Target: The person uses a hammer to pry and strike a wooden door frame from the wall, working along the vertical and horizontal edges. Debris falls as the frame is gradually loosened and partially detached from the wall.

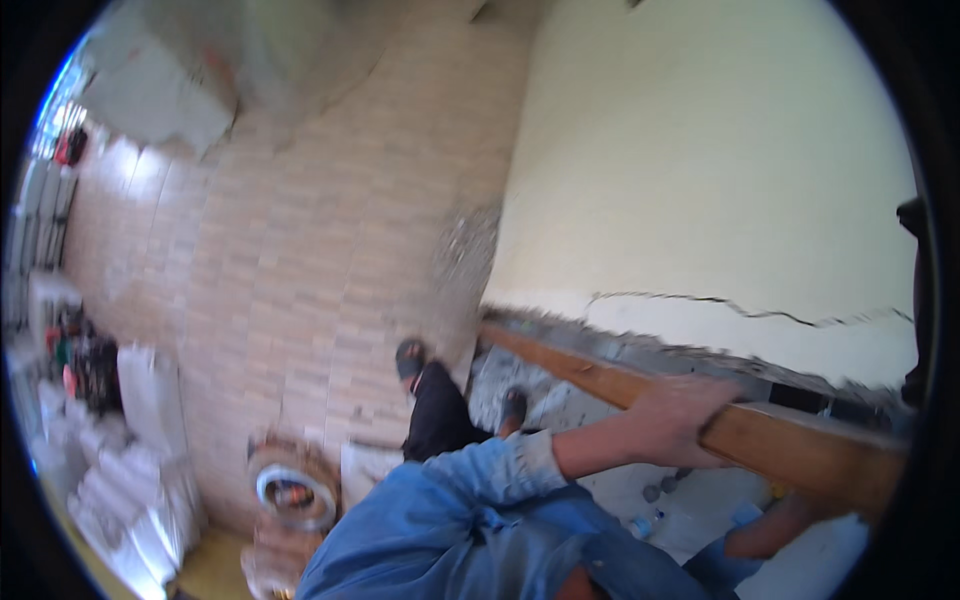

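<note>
A long wooden plank point(800, 445) runs along the foot of a cream wall point(700, 170), slanting down to the right. My left hand point(682, 420), coming out of a blue denim sleeve, is closed over the plank's top edge near its middle. My right hand point(790, 515) reaches up under the plank at the lower right. It touches the underside, and its fingers are hidden, so its grip is unclear. Below me are my black trousers point(438, 415) and two dark shoes point(410, 357) on the floor.
The cream wall has a long dark crack point(740, 308) and broken plaster along its base. A beige tiled floor point(290, 270) spreads to the left. White sacks point(130, 490) lie at the far left, a round bucket-like thing point(292, 490) stands nearby, and a small plastic bottle point(646, 523) lies below the plank.
</note>
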`<control>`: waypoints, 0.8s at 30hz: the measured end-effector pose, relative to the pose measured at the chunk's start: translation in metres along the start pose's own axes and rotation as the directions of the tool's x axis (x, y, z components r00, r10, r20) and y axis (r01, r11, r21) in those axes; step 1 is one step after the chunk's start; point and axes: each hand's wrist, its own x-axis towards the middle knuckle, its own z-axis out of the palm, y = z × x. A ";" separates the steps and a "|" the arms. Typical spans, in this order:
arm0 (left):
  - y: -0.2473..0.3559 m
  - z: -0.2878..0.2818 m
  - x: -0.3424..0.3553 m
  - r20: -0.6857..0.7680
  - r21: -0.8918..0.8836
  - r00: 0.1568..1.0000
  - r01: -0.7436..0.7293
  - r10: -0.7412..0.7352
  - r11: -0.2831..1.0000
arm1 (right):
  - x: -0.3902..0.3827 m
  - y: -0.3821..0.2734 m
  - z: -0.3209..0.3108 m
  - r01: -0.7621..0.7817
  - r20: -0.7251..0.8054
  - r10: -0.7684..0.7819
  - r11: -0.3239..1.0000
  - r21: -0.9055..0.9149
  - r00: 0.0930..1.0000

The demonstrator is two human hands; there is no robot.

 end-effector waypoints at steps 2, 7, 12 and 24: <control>0.010 -0.008 0.006 0.118 0.061 0.988 0.093 -0.099 0.994 | -0.012 0.004 0.012 0.000 -0.019 0.002 0.995 0.104 1.000; 0.032 -0.010 0.016 0.208 0.222 0.973 0.057 -0.104 0.973 | -0.053 -0.011 0.083 -0.076 -0.063 0.128 0.845 0.529 0.990; 0.034 -0.007 0.024 0.080 0.147 0.988 0.120 -0.133 0.982 | -0.062 -0.068 0.132 0.133 0.172 -0.204 0.926 0.352 0.964; -0.007 -0.029 0.047 0.155 0.026 0.943 0.293 -0.293 0.956 | 0.096 -0.198 0.058 -0.017 0.328 -0.159 0.881 0.473 0.931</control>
